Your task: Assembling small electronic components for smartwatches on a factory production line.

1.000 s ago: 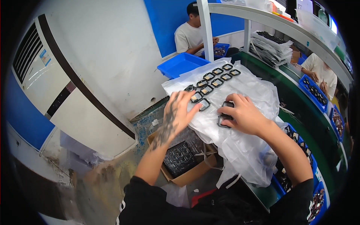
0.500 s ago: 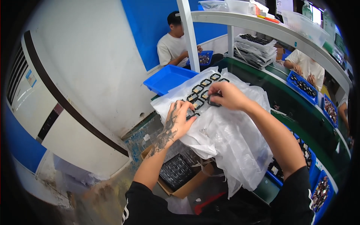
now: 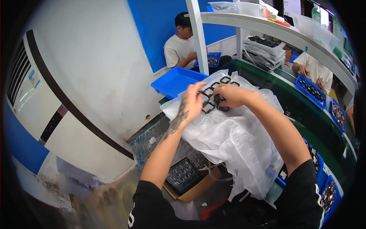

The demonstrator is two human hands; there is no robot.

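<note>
Black, small frame-shaped parts (image 3: 213,91): I count several, in rows on clear plastic sheeting (image 3: 232,141) draped over the green desk (image 3: 301,110). My left hand (image 3: 193,102): fingers spread flat, resting on the parts nearest me, holding nothing. My right hand (image 3: 228,95): fingers curled around a dark part (image 3: 220,102), pressed to the sheeting. Blue tray (image 3: 173,82): just beyond the sheeting, at its left. Cardboard box (image 3: 190,183): below the desk edge, holding a black tray of parts. Stacked trays (image 3: 263,51): further along the desk. Seated person in white shirt (image 3: 179,47): behind the blue tray. White floor-standing cabinet unit (image 3: 42,114): well apart, far left.
</note>
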